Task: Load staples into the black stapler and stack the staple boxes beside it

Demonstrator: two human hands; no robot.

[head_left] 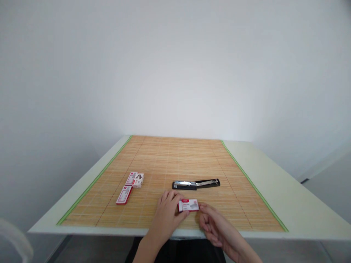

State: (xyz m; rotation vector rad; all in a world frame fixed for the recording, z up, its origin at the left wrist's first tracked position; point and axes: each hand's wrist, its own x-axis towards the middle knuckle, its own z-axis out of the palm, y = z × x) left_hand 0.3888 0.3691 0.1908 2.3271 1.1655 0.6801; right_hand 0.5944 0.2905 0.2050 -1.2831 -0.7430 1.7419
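We pinch a small staple box (188,205) between our left hand (168,209) and right hand (212,223), near the bamboo mat's (170,160) front edge; it looks light and crushable, best held by its short ends.

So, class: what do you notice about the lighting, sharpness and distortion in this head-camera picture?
Head view: soft, even light, only faint shadows under the hands; the left hand and right hand on the small box look slightly soft; the table edges splay outward, a wide-lens effect; a blurred pale shape sits bottom left.
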